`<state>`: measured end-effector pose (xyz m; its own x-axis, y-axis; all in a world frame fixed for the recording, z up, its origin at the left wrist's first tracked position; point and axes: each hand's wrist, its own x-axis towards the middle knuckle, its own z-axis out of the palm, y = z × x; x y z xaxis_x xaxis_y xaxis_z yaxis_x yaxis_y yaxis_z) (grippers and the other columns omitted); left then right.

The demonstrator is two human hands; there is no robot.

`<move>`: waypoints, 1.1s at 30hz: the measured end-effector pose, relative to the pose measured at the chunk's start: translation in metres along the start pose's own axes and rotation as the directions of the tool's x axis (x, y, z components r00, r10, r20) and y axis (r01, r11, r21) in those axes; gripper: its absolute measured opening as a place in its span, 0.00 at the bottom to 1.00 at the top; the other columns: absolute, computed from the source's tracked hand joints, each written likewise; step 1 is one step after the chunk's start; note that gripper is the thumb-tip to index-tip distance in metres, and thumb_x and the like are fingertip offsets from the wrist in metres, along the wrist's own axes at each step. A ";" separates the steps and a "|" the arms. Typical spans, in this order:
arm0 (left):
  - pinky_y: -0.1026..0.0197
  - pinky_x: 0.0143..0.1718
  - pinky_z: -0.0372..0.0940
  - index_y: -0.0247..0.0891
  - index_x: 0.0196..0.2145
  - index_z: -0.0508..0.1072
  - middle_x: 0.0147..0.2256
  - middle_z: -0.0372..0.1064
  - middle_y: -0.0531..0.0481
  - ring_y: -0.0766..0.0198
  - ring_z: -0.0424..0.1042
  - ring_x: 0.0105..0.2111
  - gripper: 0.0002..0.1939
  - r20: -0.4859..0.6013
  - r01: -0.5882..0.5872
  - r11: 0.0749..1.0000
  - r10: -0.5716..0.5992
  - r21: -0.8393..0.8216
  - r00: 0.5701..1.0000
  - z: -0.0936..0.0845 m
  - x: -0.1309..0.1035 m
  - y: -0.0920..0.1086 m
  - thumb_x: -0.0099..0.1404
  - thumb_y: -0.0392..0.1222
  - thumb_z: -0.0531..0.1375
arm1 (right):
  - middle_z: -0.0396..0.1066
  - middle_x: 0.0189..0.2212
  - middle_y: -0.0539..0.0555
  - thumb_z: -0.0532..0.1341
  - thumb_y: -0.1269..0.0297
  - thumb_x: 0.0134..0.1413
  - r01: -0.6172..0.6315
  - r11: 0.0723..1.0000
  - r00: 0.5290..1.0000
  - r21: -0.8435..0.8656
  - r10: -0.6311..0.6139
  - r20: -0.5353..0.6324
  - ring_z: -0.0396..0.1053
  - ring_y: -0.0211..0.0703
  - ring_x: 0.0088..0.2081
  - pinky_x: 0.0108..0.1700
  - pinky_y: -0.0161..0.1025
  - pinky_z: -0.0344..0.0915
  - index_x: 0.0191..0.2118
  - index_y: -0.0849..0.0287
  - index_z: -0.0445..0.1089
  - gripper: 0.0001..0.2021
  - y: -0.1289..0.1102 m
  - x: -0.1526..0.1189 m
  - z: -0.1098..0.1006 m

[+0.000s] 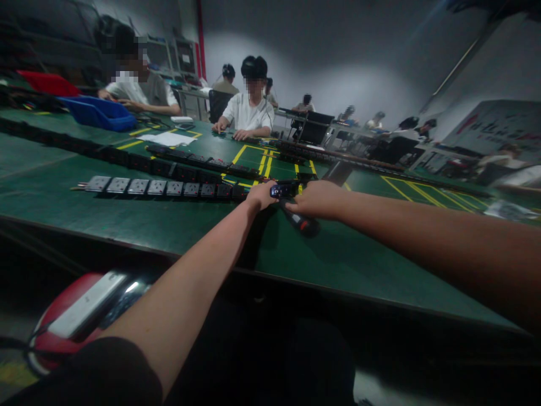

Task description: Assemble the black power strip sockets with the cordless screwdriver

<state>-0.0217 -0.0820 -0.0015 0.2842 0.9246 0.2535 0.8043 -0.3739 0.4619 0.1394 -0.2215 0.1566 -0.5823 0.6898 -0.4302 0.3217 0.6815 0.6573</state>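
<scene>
A long power strip (158, 188) with a row of light grey sockets, then black ones, lies along the green workbench and runs to my hands. My left hand (261, 195) is closed round its right end, by a dark module (279, 191) with a small pale face. Close beside it, my right hand (316, 199) is closed at the module's other side, with a bit of yellow at the fingertips. What those fingers grip is mostly hidden. Below the right fingers, a thick black handle (305, 224) with an orange-red mark points towards me; whether the hand holds it, I cannot tell.
More black strips (203, 159) lie behind on the green workbench (139, 225), which has yellow tape lines. A blue bin (99, 114) and papers (168, 138) are at the left. Across the bench sits a co-worker (249, 110). A red stool (63, 304) stands below the front edge.
</scene>
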 end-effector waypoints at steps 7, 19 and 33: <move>0.54 0.57 0.67 0.49 0.62 0.70 0.56 0.78 0.47 0.49 0.76 0.56 0.32 -0.004 -0.005 1.000 0.005 -0.004 1.000 -0.001 0.000 0.001 0.61 0.51 0.68 | 0.80 0.41 0.58 0.54 0.73 0.68 -0.005 1.000 1.000 -0.001 0.005 -0.013 0.73 0.46 0.34 0.32 0.43 0.55 0.64 0.51 0.69 0.23 -0.001 0.000 -0.001; 0.54 0.58 0.67 0.48 0.62 0.71 0.56 0.78 0.46 0.49 0.75 0.57 0.32 -0.004 0.001 1.000 -0.001 -0.009 1.000 -0.002 -0.002 0.003 0.60 0.50 0.69 | 0.79 0.41 0.58 0.55 0.72 0.68 -0.006 1.000 1.000 -0.005 0.006 0.002 0.73 0.45 0.33 0.31 0.41 0.54 0.67 0.52 0.66 0.25 0.000 0.001 0.001; 0.54 0.56 0.68 0.49 0.62 0.70 0.55 0.78 0.46 0.49 0.76 0.56 0.33 -0.020 -0.006 1.000 0.005 -0.031 1.000 0.000 -0.002 -0.001 0.60 0.52 0.69 | 0.78 0.43 0.58 0.54 0.75 0.67 0.041 0.998 0.998 -0.056 -0.043 -0.045 0.72 0.47 0.33 0.33 0.44 0.54 0.71 0.51 0.61 0.29 0.006 -0.010 0.020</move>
<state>-0.0229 -0.0834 -0.0025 0.2779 0.9212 0.2723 0.7862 -0.3810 0.4865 0.1620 -0.2194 0.1530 -0.6284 0.6481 -0.4303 0.2553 0.6943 0.6729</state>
